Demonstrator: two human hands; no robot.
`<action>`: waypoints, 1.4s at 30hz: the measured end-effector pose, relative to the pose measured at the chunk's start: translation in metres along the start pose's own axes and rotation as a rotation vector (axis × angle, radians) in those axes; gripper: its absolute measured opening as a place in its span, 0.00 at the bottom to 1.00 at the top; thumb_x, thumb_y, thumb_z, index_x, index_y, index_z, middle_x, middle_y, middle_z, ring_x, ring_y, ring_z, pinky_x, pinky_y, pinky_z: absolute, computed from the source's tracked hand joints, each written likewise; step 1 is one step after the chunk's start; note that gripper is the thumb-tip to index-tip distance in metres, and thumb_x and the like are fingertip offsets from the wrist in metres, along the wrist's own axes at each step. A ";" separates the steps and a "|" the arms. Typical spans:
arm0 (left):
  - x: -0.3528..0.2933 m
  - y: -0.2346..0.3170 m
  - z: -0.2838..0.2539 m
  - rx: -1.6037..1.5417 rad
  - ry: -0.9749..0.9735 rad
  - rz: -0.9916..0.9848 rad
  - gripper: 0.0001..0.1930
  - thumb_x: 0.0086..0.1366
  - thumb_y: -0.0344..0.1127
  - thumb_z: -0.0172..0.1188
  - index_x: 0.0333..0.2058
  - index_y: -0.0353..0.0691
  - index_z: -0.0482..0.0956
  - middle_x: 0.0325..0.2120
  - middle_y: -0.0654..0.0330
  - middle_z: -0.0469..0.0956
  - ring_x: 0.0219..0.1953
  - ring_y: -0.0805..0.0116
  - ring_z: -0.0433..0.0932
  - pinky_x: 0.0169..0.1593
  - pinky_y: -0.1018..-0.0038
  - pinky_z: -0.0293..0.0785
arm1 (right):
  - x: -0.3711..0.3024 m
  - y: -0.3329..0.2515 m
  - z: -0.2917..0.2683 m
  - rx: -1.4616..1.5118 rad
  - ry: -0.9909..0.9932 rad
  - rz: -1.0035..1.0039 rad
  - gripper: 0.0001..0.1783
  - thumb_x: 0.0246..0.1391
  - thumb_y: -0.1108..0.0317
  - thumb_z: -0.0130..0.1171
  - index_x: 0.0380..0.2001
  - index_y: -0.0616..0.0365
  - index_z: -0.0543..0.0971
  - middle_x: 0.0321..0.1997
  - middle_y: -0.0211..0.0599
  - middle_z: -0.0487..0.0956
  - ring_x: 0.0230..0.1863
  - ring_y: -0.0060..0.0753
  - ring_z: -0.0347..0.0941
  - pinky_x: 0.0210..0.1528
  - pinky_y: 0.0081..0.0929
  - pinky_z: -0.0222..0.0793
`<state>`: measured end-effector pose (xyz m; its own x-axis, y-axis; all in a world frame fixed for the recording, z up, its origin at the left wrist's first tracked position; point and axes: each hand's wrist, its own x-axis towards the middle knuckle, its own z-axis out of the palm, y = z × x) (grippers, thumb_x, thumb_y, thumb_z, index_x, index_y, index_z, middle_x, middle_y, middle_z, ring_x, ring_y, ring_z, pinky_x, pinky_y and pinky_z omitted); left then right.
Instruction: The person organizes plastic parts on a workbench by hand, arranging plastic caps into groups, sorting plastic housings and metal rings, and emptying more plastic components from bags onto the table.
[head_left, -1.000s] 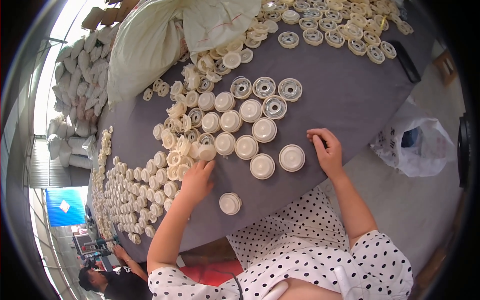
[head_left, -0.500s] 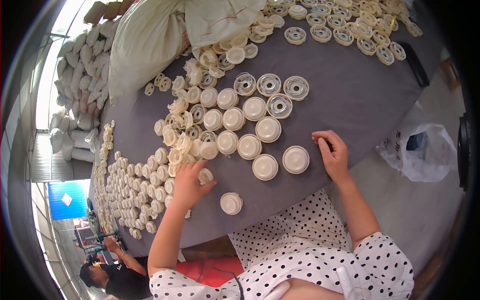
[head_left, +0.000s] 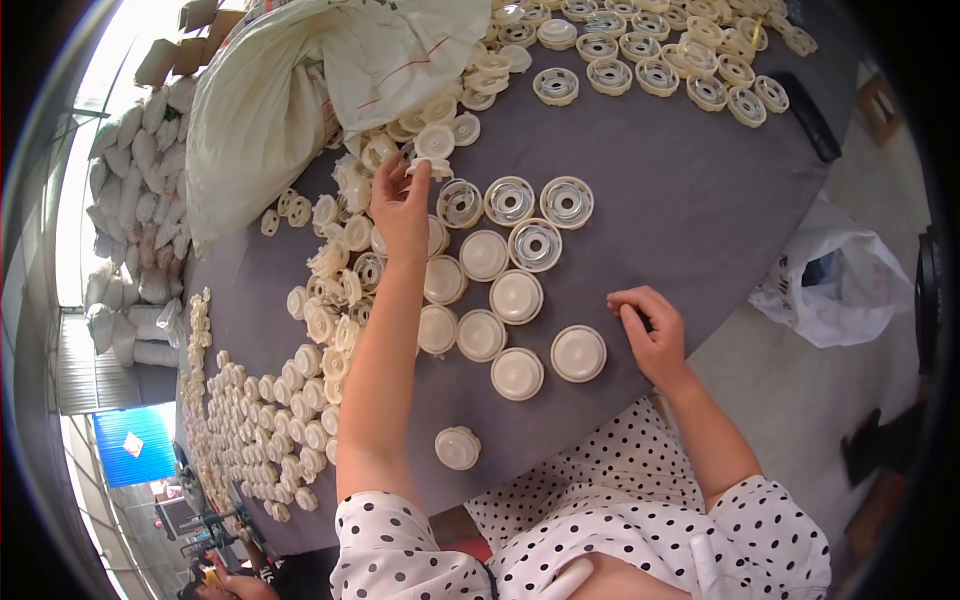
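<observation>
My left hand [head_left: 402, 215] reaches far over the table, thumb and fingers closed on a cream plastic ring-shaped part [head_left: 433, 167] that I see edge-on. Part of its rim is hidden behind the thumb. Below the wrist, a group of round cream caps [head_left: 484, 255] lies smooth side up. Beside them sit several cream rings with shiny metal inserts [head_left: 535, 244]. My right hand [head_left: 652, 335] rests at the near table edge with loosely bent fingers, thumb apart, nothing seen in it. Closest to it is a single cap [head_left: 578, 353]. Another cap [head_left: 458, 448] lies alone near the front edge.
A large white woven sack [head_left: 265, 130] slumps at the back left. Rows of small cream parts [head_left: 262, 400] cover the left side; more metal-lined rings [head_left: 655, 77] spread along the far side. A black bar-like object [head_left: 806, 118] lies at the far right. A person works at lower left.
My left hand has moved from the near-left pile forward to the far pile, holding a cream part. My right hand stays near the table edge. The whole view has shifted slightly.
</observation>
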<state>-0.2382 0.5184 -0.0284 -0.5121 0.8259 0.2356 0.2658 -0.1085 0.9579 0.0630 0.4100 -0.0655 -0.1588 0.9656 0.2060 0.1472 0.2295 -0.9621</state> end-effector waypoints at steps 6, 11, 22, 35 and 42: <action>-0.001 -0.024 -0.009 0.331 -0.217 0.149 0.22 0.51 0.35 0.68 0.44 0.35 0.74 0.37 0.59 0.76 0.38 0.70 0.73 0.43 0.75 0.69 | 0.001 0.005 -0.001 0.000 0.001 -0.036 0.07 0.49 0.79 0.51 0.32 0.63 0.78 0.29 0.37 0.78 0.30 0.33 0.74 0.33 0.25 0.68; -0.016 -0.011 -0.015 0.496 -0.339 0.158 0.23 0.50 0.34 0.67 0.46 0.36 0.72 0.37 0.58 0.76 0.38 0.69 0.73 0.43 0.74 0.69 | 0.002 0.004 -0.003 -0.001 0.001 -0.029 0.07 0.49 0.80 0.51 0.31 0.63 0.78 0.29 0.37 0.78 0.30 0.33 0.74 0.33 0.26 0.68; -0.024 -0.013 -0.007 0.780 -0.447 0.296 0.20 0.51 0.36 0.65 0.45 0.42 0.77 0.46 0.54 0.73 0.46 0.55 0.72 0.52 0.60 0.65 | 0.001 0.004 -0.003 -0.006 0.008 -0.037 0.07 0.49 0.79 0.51 0.31 0.63 0.78 0.28 0.38 0.78 0.30 0.33 0.74 0.34 0.26 0.68; -0.076 0.040 -0.140 0.748 -0.346 0.143 0.25 0.57 0.35 0.61 0.53 0.40 0.69 0.50 0.53 0.71 0.53 0.56 0.69 0.57 0.66 0.62 | -0.002 0.008 0.001 0.031 -0.015 0.004 0.07 0.53 0.79 0.49 0.33 0.64 0.77 0.31 0.37 0.78 0.32 0.28 0.74 0.37 0.22 0.68; -0.147 0.024 -0.161 1.260 -0.471 0.522 0.29 0.49 0.34 0.67 0.52 0.38 0.71 0.47 0.53 0.74 0.50 0.58 0.72 0.54 0.66 0.66 | -0.002 0.004 0.004 0.033 -0.020 0.000 0.08 0.54 0.78 0.49 0.34 0.65 0.77 0.31 0.35 0.77 0.33 0.25 0.74 0.38 0.20 0.68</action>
<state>-0.2879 0.3052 -0.0138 0.1130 0.9745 0.1940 0.9930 -0.1039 -0.0567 0.0597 0.4088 -0.0709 -0.1781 0.9630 0.2025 0.1152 0.2247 -0.9676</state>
